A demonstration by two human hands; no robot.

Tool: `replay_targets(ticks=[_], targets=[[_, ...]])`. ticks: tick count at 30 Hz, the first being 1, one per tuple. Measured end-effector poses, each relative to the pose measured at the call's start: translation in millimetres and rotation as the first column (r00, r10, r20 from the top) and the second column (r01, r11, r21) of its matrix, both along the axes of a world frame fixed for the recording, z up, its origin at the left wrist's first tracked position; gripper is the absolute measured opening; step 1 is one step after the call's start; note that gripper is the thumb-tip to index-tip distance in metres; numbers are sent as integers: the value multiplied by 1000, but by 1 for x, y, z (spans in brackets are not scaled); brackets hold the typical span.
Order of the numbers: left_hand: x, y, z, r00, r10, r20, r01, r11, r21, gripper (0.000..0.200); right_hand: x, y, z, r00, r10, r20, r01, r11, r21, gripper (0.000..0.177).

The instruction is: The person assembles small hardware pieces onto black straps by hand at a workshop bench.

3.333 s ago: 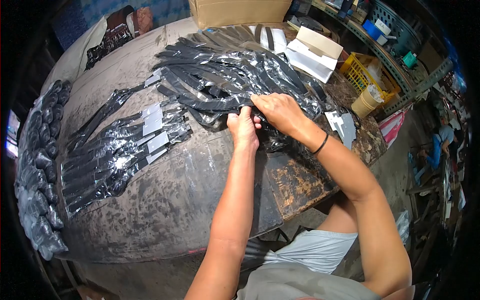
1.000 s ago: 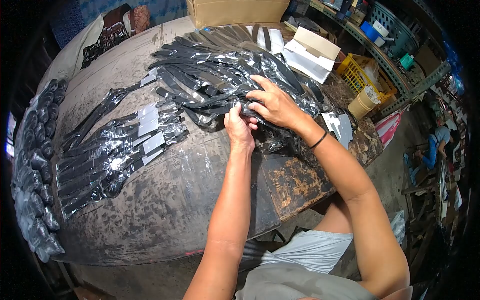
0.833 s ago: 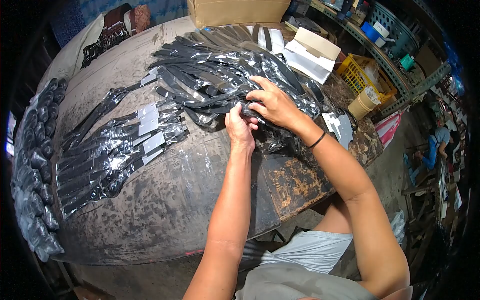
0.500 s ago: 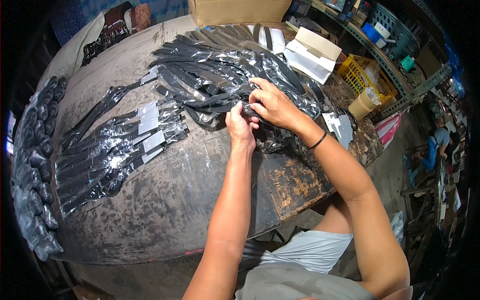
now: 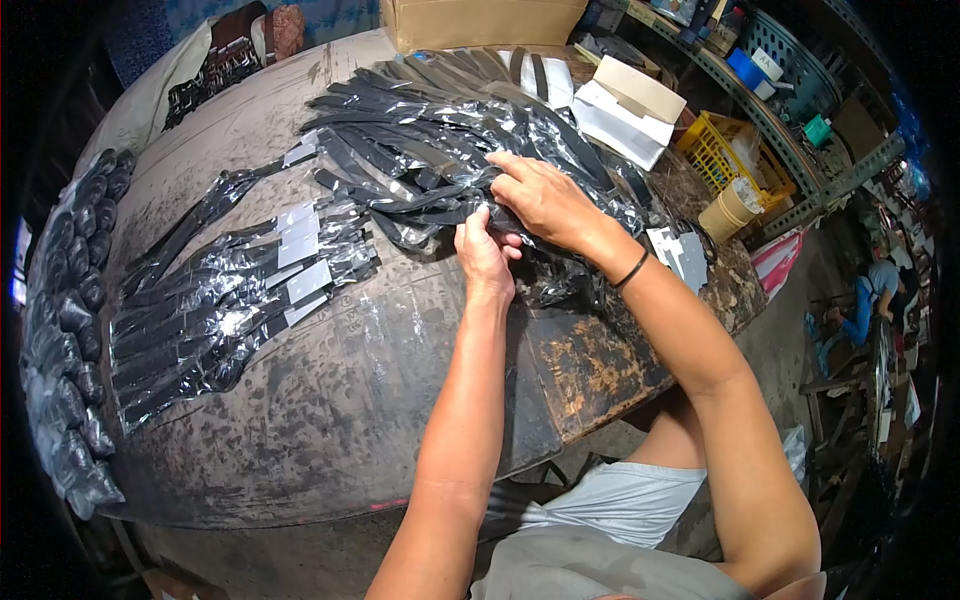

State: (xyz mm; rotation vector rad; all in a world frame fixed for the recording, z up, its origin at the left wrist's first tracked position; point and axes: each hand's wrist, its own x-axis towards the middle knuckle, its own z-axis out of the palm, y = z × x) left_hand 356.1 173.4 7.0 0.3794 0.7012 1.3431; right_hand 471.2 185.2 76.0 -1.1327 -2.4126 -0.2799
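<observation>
A big heap of black straps in clear plastic sleeves (image 5: 440, 125) is fanned out across the far side of the table. At its near edge, my left hand (image 5: 485, 258) is closed in a pinch, thumb up, on the end of one black strap. Just above and to the right, my right hand (image 5: 545, 203) bends its fingers down onto the same plastic-wrapped strap; its fingertips are partly hidden. To the left lies a row of sleeved straps with grey cards (image 5: 298, 240) across their ends.
Bundled plastic-wrapped rolls (image 5: 75, 310) line the table's left edge. A cardboard box (image 5: 485, 22), an open white box (image 5: 628, 110), a yellow basket (image 5: 715, 150) and a tan cylindrical holder (image 5: 730, 210) stand at the back and right. A person (image 5: 878, 290) is crouched far right.
My right hand has shifted slightly left, and its raised fingers have folded lower over the strap. My left hand stays almost in the same place.
</observation>
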Motion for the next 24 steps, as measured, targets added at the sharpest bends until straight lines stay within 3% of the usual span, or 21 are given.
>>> replay_targets(ticks=[6, 12, 23, 24], targets=[[0, 0, -1, 999, 9, -40, -9, 1000, 18, 26, -2, 1, -1, 997, -32, 73, 32, 999, 6, 13], [1, 1, -3, 999, 18, -49, -17, 1000, 26, 25, -2, 7, 3, 999, -40, 4, 40, 997, 67, 20], [0, 2, -5, 1000, 12, 2, -12, 1000, 1, 27, 4, 13, 3, 994, -101, -35, 102, 994, 42, 19], [-1, 0, -2, 1000, 14, 2, -14, 1000, 0, 27, 6, 13, 4, 995, -87, -54, 87, 996, -20, 19]])
